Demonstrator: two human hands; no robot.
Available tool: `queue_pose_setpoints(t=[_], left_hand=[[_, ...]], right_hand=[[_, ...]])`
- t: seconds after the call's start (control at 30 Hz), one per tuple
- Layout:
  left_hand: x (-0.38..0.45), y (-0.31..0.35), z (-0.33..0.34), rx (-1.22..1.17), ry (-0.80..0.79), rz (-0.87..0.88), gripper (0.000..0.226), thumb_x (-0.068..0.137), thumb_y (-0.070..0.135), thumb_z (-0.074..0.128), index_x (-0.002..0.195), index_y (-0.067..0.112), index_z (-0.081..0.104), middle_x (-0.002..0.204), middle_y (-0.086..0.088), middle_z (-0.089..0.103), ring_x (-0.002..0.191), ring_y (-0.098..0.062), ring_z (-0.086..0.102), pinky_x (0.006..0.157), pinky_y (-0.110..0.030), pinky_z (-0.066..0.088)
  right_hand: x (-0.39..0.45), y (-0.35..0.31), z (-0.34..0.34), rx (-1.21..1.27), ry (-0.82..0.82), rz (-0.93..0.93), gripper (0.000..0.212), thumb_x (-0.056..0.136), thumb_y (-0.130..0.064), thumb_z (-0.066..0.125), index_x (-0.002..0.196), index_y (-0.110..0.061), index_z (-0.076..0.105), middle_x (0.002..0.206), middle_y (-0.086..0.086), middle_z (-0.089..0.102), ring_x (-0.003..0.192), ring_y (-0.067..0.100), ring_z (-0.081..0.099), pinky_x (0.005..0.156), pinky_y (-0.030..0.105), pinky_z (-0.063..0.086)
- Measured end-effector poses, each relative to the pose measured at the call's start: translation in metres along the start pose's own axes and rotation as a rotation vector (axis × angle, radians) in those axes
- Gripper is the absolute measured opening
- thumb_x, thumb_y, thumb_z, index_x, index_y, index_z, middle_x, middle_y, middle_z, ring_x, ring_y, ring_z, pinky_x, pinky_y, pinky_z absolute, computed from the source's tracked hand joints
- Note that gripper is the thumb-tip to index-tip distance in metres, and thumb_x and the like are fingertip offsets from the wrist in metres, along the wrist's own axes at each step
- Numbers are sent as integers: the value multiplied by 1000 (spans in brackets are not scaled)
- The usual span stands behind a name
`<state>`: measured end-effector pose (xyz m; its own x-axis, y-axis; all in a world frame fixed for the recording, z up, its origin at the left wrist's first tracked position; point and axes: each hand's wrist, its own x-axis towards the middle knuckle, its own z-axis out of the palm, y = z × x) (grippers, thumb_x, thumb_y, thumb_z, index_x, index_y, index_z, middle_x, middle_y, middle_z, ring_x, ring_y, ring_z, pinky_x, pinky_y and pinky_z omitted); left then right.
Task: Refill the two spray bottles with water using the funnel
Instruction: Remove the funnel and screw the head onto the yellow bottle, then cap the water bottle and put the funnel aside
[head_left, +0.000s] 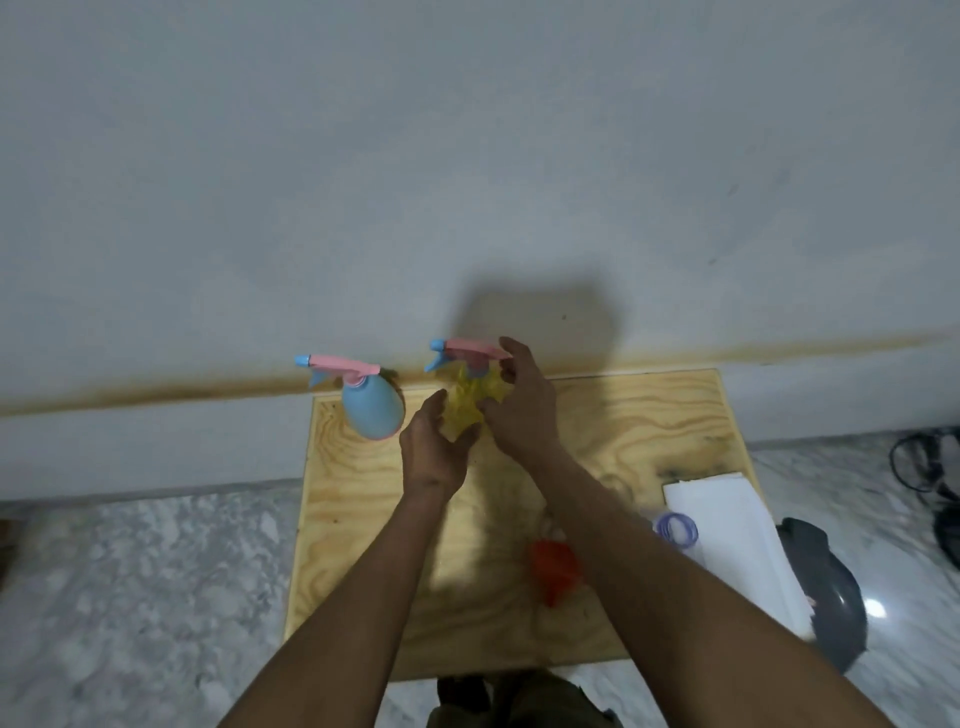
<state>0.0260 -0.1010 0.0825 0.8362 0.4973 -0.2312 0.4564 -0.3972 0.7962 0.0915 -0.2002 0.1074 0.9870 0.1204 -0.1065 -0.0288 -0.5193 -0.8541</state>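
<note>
Plywood board (649, 415) fills the middle of my view, laid on a marbled floor (130, 571) against a pale wall (467, 156). Going from the left: I see the blue spray bottle (373, 409) upright near the board's far left corner, pink trigger head on, nozzle pointing left, close to the left edge. Just beside it, my left hand (434, 449) cups the lower body of the yellow spray bottle (470, 400), thumb and fingers curled loosely against its side. My right hand (522, 402) comes in from the other side; its fingers curl over the bottle's neck and the back of the pink trigger head, thumb low on the body. How firmly either hand grips I cannot tell through the blur. The bottle stands near the board's far edge, by the wall. Nearer me, bare wood lies between my forearms. Under the right forearm lies an orange funnel (553, 569), then a clear ring-topped container (675, 527), white paper (727, 525) reaching the board's right edge, and a dark object (831, 597) on the floor.
</note>
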Motion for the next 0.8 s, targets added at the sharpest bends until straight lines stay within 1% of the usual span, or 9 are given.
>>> queue_pose_setpoints(t=[0.1, 0.17, 0.27, 0.33, 0.4, 0.5, 0.6, 0.7, 0.8], left_hand=[[-34, -18, -13, 6, -5, -12, 62, 83, 20, 81, 138, 10, 55, 123, -5, 67, 108, -23, 65, 83, -24, 44], [-58, -33, -20, 17, -4, -9, 58, 83, 21, 81, 135, 10, 58, 122, -4, 68, 104, -20, 66, 82, -23, 44], [-94, -56, -24, 31, -3, -18, 48, 83, 19, 80, 128, 11, 63, 119, -3, 71, 96, -17, 68, 79, -22, 45], [-118, -69, -20, 21, -18, -39, 44, 84, 17, 79, 126, 10, 64, 118, -2, 71, 92, -14, 67, 75, -21, 44], [-142, -77, -12, -4, -45, -53, 42, 86, 16, 77, 126, 9, 64, 118, -4, 71, 90, -14, 66, 70, -15, 42], [-177, -75, 5, -4, -92, -25, 41, 88, 15, 74, 127, 10, 64, 120, -4, 70, 91, -13, 66, 68, -8, 40], [-199, -59, 26, -46, -121, 17, 45, 87, 17, 75, 129, 13, 62, 120, -3, 69, 99, -14, 67, 79, -22, 48], [-206, -29, 47, -79, -106, 79, 57, 83, 28, 79, 134, 14, 58, 123, -2, 67, 109, -18, 65, 89, -32, 51], [-206, 5, 68, -99, -81, 157, 70, 81, 36, 81, 141, 16, 52, 134, -3, 60, 118, -19, 60, 94, -34, 50]], right_hand=[[-33, -4, -7, 39, 65, 38, 66, 75, -3, 70, 136, -17, 49, 108, 0, 62, 101, 18, 61, 88, 29, 49], [-60, -6, -11, 82, 107, 56, 57, 77, -4, 69, 130, -18, 53, 101, -3, 61, 94, 16, 62, 86, 31, 51], [-109, -2, -16, 158, 126, 43, 44, 80, -5, 69, 120, -20, 59, 89, -6, 63, 78, 4, 62, 74, 16, 49], [-148, 11, -24, 179, 103, 38, 35, 81, -5, 71, 113, -18, 64, 87, -5, 66, 74, -1, 61, 70, 8, 47], [-186, 32, -38, 191, 79, 76, 28, 81, -4, 71, 107, -15, 68, 89, -3, 69, 76, 2, 63, 71, 10, 48], [-227, 79, -70, 99, 137, 157, 17, 81, -7, 73, 96, -17, 72, 84, -8, 72, 76, 2, 67, 72, 15, 51], [-237, 122, -104, -38, 182, 275, 11, 85, -12, 72, 95, -17, 72, 84, -7, 72, 79, 8, 68, 73, 21, 52], [-227, 152, -129, -137, 234, 345, 16, 87, -8, 67, 101, -12, 73, 92, 4, 75, 85, 18, 68, 66, 17, 41], [-212, 175, -142, -185, 216, 341, 21, 88, -6, 63, 107, -7, 71, 99, 11, 75, 93, 27, 68, 76, 22, 40]])
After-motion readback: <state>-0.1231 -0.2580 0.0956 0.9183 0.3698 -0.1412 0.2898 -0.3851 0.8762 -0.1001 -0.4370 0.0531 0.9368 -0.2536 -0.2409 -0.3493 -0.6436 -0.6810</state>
